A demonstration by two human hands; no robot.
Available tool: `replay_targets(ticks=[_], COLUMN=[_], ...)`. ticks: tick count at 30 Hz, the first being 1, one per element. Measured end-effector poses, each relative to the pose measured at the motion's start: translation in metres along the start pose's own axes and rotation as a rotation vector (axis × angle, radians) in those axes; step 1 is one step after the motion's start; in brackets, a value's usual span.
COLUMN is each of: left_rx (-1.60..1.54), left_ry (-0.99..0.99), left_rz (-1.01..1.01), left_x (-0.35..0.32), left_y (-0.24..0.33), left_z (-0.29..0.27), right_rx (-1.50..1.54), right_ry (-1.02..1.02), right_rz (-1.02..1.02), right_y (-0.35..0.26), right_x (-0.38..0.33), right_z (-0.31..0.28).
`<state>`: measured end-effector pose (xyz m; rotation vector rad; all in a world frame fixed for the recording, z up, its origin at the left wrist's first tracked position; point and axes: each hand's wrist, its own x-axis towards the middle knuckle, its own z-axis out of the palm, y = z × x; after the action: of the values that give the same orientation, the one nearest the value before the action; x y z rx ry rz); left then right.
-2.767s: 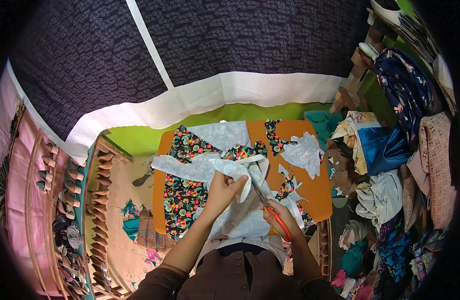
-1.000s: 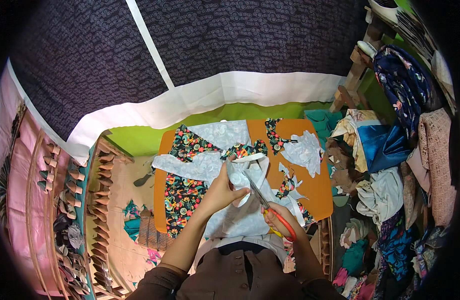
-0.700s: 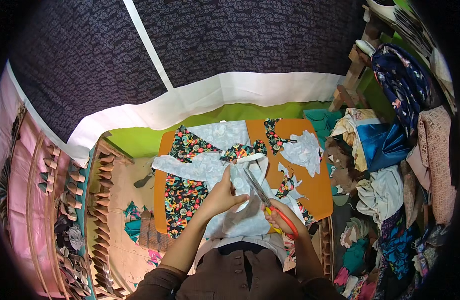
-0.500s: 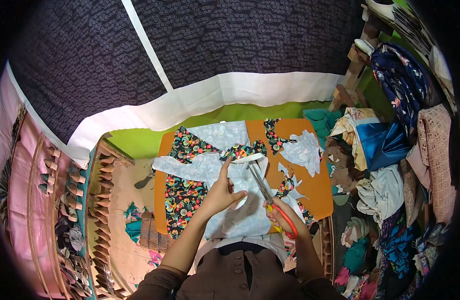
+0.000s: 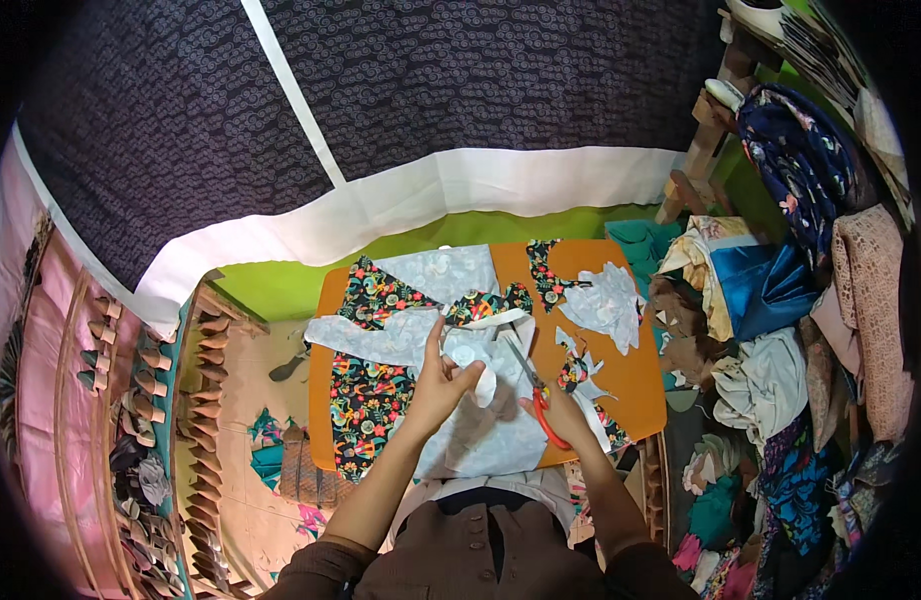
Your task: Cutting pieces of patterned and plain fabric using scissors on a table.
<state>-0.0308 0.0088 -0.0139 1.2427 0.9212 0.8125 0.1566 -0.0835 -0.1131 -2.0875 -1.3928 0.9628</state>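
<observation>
Red- and yellow-handled scissors (image 5: 537,390) are in my right hand (image 5: 561,412), blades slightly apart and pointing up and left. Their tips lie at the white-edged border of a fabric piece (image 5: 489,306), dark with a bright floral print and a pale underside. My left hand (image 5: 443,388) is at the left of this fabric, index finger stretched along it and thumb out to the right. It seems to hold the fabric with its other fingers, which are largely hidden. A curved white strip (image 5: 487,387) hangs just right of the thumb. Pale-backed cloth (image 5: 471,450) covers the middle of the orange table (image 5: 641,395).
Floral offcuts (image 5: 547,275) and a jagged pale scrap (image 5: 611,308) lie on the table's right. Shoe lasts (image 5: 206,430) line racks at the left. Piled fabrics (image 5: 766,375) crowd the right side, and a dark patterned curtain (image 5: 501,80) hangs beyond the table.
The scissors and my right hand have shifted slightly down and right. My left hand has moved a little left, its thumb rising closer to the index finger.
</observation>
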Motion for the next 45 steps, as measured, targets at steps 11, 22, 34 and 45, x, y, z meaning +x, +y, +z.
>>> replay_targets(ticks=[11, 22, 34, 45], left_rx=[0.218, 0.391, 0.416, 0.375], left_ry=[0.150, 0.140, 0.200, 0.220], left_rz=[0.141, 0.171, 0.175, 0.159], left_x=[-0.002, -0.002, -0.001, -0.002], left_y=[0.002, 0.004, 0.003, 0.001], left_z=[0.004, 0.004, 0.002, 0.002], right_rx=[0.454, 0.444, 0.513, 0.184], right_ry=[-0.168, -0.173, -0.123, 0.027], right_rz=[-0.472, -0.407, -0.347, -0.381], right_y=[-0.046, -0.055, -0.057, -0.073], right_x=[-0.037, -0.035, -0.038, -0.048], right_z=[0.001, -0.009, -0.009, -0.016])
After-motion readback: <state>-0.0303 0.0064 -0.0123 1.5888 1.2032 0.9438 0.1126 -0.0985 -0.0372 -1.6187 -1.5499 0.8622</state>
